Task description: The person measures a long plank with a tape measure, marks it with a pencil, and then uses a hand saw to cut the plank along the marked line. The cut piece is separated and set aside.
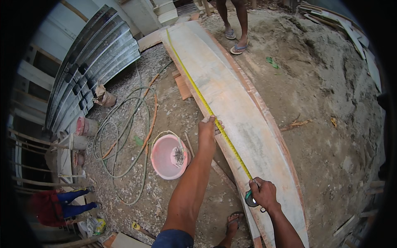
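Note:
A long pale board (244, 109) stretches from the far end down to the lower edge, stacked over at least one other board. Along its left side runs the yellow blade (190, 78) of a tape measure, drawn out to the board's far end. My left hand (208, 129) is closed on the blade about midway, at the board's left edge. Nearer to me, my right hand (264, 193) grips the tape measure's green and black case (250, 199) above the board. Part of the case is hidden by my fingers.
A pink bucket (168, 156) with nails inside stands left of my left forearm. Coiled hoses (140, 173) lie on gravel beyond it. Corrugated metal sheets (97, 53) lean at the far left. One person's legs (235, 20) stand beyond the board; another person (49, 206) is lower left.

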The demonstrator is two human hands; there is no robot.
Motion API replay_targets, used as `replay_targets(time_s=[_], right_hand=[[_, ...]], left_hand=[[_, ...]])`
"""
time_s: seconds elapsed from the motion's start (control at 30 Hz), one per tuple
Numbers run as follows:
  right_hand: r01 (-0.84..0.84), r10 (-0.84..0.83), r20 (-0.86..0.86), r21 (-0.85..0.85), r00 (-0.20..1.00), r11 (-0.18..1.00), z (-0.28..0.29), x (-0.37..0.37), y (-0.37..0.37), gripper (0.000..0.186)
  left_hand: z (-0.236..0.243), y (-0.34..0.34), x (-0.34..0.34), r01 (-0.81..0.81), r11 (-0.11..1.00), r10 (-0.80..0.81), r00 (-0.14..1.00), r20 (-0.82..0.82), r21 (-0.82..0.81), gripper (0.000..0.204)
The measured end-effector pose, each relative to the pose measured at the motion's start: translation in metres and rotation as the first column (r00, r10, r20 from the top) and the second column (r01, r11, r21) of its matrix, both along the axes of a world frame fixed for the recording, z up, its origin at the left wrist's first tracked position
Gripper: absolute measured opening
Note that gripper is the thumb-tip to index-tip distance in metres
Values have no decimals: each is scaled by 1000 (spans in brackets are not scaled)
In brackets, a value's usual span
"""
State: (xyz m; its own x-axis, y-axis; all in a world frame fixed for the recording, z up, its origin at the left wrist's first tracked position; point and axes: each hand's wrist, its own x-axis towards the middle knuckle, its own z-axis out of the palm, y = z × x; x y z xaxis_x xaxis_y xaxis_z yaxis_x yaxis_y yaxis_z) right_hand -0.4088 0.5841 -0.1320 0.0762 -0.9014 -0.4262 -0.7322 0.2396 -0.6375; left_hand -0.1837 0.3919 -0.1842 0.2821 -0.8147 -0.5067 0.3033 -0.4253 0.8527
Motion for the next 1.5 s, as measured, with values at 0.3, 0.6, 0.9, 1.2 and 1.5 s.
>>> replay_targets(time_s=[0.3,0.6,0.9,1.2,1.5], right_hand=[[18,-17,-30,22,999,1000,-12,-9,8,34],[22,-21,-5,37,1000,999,-17,-5,1,36],[27,-28,-51,-4,998,1000,-28,-17,15,35],[39,-40,-95,-13,995,999,-26,-7,-10,33],[41,-43,-125,-21,991,999,-35,-33,17,30]], left_hand=[[-9,9,-3,35,999,-35,999,-17,11,19],[-12,4,14,49,998,-50,998,33,27,18],[-32,25,-3,111,994,-110,993,-41,25,17],[-36,9,-3,44,999,-44,999,-2,20,15],[-42,38,-24,139,986,-139,990,-8,90,14]])
